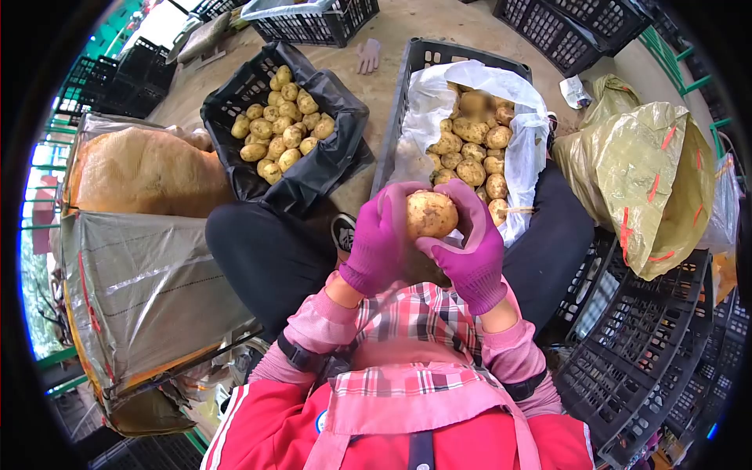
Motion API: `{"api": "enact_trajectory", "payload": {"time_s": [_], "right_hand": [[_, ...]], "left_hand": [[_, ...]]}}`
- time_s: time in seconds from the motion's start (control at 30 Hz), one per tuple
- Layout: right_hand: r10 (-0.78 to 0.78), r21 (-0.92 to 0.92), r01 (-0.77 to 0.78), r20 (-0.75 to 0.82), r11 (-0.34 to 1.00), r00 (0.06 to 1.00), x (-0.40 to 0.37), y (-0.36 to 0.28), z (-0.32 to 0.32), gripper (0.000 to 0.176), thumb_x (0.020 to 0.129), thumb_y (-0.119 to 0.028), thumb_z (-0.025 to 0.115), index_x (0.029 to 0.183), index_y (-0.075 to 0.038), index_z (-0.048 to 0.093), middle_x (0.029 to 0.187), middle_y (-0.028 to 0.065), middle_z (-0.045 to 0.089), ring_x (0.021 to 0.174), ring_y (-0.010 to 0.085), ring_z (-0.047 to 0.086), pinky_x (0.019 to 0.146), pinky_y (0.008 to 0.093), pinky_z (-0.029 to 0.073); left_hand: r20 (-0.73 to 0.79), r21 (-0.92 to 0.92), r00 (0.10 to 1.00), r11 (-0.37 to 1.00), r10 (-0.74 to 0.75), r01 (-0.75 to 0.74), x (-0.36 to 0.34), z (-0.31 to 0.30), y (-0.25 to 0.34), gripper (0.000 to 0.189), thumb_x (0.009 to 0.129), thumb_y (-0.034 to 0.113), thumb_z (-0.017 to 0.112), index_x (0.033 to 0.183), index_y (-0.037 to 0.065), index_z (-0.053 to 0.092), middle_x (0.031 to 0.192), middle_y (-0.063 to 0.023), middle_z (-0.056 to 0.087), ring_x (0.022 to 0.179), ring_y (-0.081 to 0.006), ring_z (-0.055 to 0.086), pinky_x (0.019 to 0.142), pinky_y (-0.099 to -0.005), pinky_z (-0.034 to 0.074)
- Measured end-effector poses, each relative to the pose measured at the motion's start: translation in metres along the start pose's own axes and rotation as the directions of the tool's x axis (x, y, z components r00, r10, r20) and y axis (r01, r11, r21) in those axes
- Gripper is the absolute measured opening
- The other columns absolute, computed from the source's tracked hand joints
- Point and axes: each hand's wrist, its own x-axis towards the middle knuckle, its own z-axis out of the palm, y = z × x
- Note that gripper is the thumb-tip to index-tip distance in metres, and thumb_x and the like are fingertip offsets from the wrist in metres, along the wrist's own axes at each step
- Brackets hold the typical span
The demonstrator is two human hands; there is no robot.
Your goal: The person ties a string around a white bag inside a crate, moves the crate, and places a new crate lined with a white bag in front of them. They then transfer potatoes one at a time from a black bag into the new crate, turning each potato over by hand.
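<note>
A large, dirt-speckled potato [432, 215] is held between my two hands in front of my lap. My left hand [381, 239], in a magenta knit glove, closes on its left side. On the other side my right hand [475, 249], gloved the same way, curls round it with the thumb underneath. Just beyond my hands stands a black crate [399, 117] lined with a white plastic sheet [526, 102], holding several potatoes [471, 153]. To its left, another crate with a black plastic liner [342, 102] holds smaller, cleaner-looking potatoes [291, 137].
Large wrapped sacks [149, 172] stand at my left. On my right are an olive woven bag [634, 168] and stacked black crates [642, 345]. A loose glove [368, 56] lies on the floor between the potato crates. More crates [313, 23] stand at the back.
</note>
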Motion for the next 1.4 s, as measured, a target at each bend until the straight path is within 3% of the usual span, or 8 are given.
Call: {"api": "enact_trajectory", "payload": {"time_s": [0.13, 0.4, 0.77, 0.87, 1.03, 1.2, 1.3, 1.4], "right_hand": [[-0.161, -0.207, 0.165, 0.036, 0.964, 0.986, 0.0, 0.005, -0.009, 0.076, 0.077, -0.012, 0.081, 0.142, -0.002, 0.043, 0.137, 0.0147, 0.052, 0.128, 0.0275, 0.052, 0.107, 0.0345, 0.041], [-0.161, -0.436, 0.167, 0.05, 0.884, 0.986, 0.0, 0.002, -0.01, 0.079, 0.082, -0.038, 0.078, 0.143, -0.003, 0.042, 0.139, 0.0191, 0.05, 0.128, 0.0324, 0.051, 0.103, 0.0385, 0.044], [-0.025, -0.295, 0.017, -0.022, 0.955, 0.999, 0.011, 0.017, -0.017, 0.028, 0.1, -0.012, 0.055, 0.122, 0.003, 0.061, 0.114, 0.0134, 0.069, 0.096, 0.0188, 0.068, 0.085, 0.0275, 0.052], [0.354, 0.152, -0.344, -0.041, 0.927, 0.935, 0.01, 0.004, -0.008, 0.031, 0.1, -0.012, 0.054, 0.128, 0.003, 0.057, 0.114, 0.0126, 0.067, 0.092, 0.0155, 0.067, 0.08, 0.0256, 0.052], [0.321, 0.125, -0.322, 0.03, 0.938, 0.947, 0.015, 0.023, -0.018, 0.034, 0.1, -0.012, 0.055, 0.131, 0.002, 0.054, 0.113, 0.0107, 0.066, 0.089, 0.013, 0.065, 0.078, 0.0243, 0.051], [0.246, -0.09, -0.239, 0.071, 0.967, 0.967, 0.039, 0.048, -0.037, 0.035, 0.095, -0.012, 0.06, 0.128, -0.001, 0.057, 0.111, 0.0093, 0.068, 0.098, 0.0137, 0.065, 0.085, 0.0265, 0.051], [0.247, -0.371, -0.226, 0.01, 0.901, 0.969, 0.095, 0.075, -0.06, 0.046, 0.09, -0.022, 0.068, 0.13, -0.003, 0.057, 0.12, 0.0158, 0.066, 0.106, 0.0241, 0.065, 0.09, 0.0329, 0.051], [0.287, -0.731, -0.224, -0.04, 0.645, 0.957, 0.173, 0.131, -0.095, 0.057, 0.086, -0.034, 0.067, 0.132, -0.004, 0.054, 0.127, 0.02, 0.061, 0.116, 0.0359, 0.059, 0.098, 0.0411, 0.047]], "left_hand": [[0.494, -0.404, 0.725, 0.612, -0.48, 0.68, 0.006, -0.021, 0.021, 0.047, 0.106, 0.039, 0.035, 0.134, 0.005, 0.051, 0.119, -0.0096, 0.062, 0.098, -0.0174, 0.068, 0.078, -0.0291, 0.059], [0.072, -0.355, 0.987, 0.921, -0.145, 0.161, -0.011, 0.005, 0.004, 0.043, 0.105, 0.031, 0.044, 0.14, 0.006, 0.048, 0.131, -0.007, 0.056, 0.114, -0.0151, 0.059, 0.09, -0.0273, 0.053], [0.168, -0.523, 0.964, 0.811, -0.204, 0.263, -0.024, -0.003, 0.003, 0.055, 0.097, 0.024, 0.06, 0.144, 0.0, 0.04, 0.139, -0.012, 0.05, 0.129, -0.0195, 0.049, 0.108, -0.0323, 0.039], [-0.012, -0.732, 0.871, 0.598, -0.492, 0.327, -0.008, -0.024, 0.002, 0.049, 0.101, 0.024, 0.054, 0.142, 0.0, 0.041, 0.139, -0.0142, 0.05, 0.124, -0.0228, 0.055, 0.103, -0.033, 0.047], [-0.384, -0.797, 0.819, 0.601, -0.427, -0.06, 0.054, -0.12, -0.086, 0.033, 0.102, 0.018, 0.048, 0.129, 0.0, 0.052, 0.124, -0.008, 0.06, 0.113, -0.02, 0.061, 0.096, -0.0366, 0.051], [-0.251, -0.668, 0.953, 0.743, -0.168, -0.045, 0.07, -0.111, -0.172, 0.032, 0.095, 0.013, 0.056, 0.123, -0.003, 0.055, 0.118, -0.0142, 0.061, 0.11, -0.0254, 0.058, 0.095, -0.0311, 0.046], [-0.349, 0.003, 0.909, 0.97, -0.228, 0.244, 0.057, -0.037, -0.124, 0.045, 0.092, 0.018, 0.062, 0.13, -0.004, 0.052, 0.126, -0.023, 0.059, 0.124, -0.0349, 0.054, 0.105, -0.035, 0.041], [-0.192, 0.323, 0.979, 0.946, 0.073, -0.007, 0.048, 0.007, -0.104, 0.045, 0.09, 0.008, 0.061, 0.133, 0.001, 0.051, 0.135, -0.0188, 0.053, 0.131, -0.0347, 0.047, 0.11, -0.0379, 0.036]]}}
